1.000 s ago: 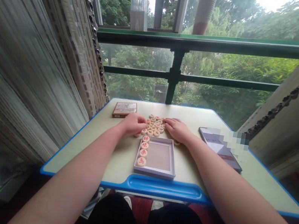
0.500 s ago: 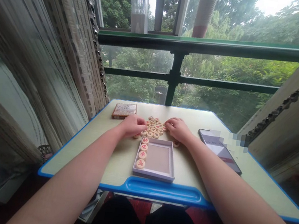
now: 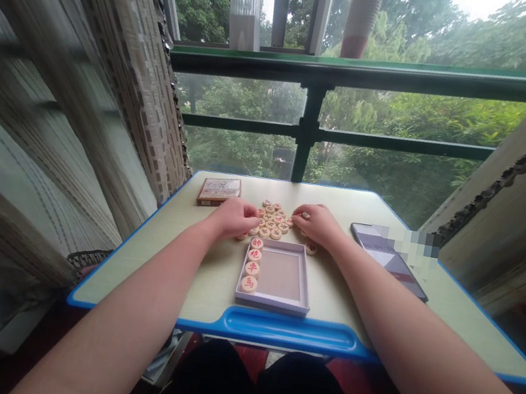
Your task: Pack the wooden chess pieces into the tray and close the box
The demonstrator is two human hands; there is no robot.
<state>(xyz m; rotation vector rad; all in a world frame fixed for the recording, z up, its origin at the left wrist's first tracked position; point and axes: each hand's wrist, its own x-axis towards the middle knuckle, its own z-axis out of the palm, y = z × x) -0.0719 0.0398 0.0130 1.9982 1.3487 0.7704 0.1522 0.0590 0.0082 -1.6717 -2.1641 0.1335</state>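
Head view: pieces (image 3: 265, 232) between hands (image 3: 235, 218) (image 3: 319, 225)

Right hand (image 3: 319, 225) shifted; curtain (image 3: 49, 87) displaced.
Against one second ago, the right hand has drawn slightly off the disc cluster (image 3: 267, 223) toward the right edge of the worktop (image 3: 327, 295); it is now more curled, a single disc (image 3: 305, 216) showing under it. By the worktop's left edge, the curtain's folds have altered and its dark trim (image 3: 87, 256) is exposed.
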